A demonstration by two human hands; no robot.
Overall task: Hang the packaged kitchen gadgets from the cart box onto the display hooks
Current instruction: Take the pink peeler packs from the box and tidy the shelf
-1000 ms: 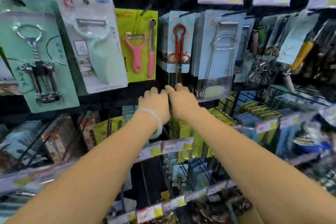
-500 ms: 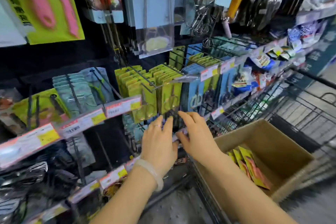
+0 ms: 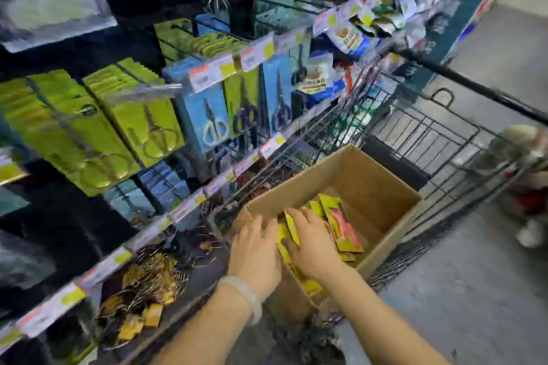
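Your left hand (image 3: pixel 255 252) lies with straight fingers over the near-left rim of the cardboard box (image 3: pixel 382 195), and your right hand (image 3: pixel 311 243) rests on the yellow packages (image 3: pixel 341 225) inside it. Whether the right fingers pinch one is hard to tell. The box's right half is open floor. Wire cart (image 3: pixel 430 133) walls stand close behind, the display hooks (image 3: pixel 166 41) at left.
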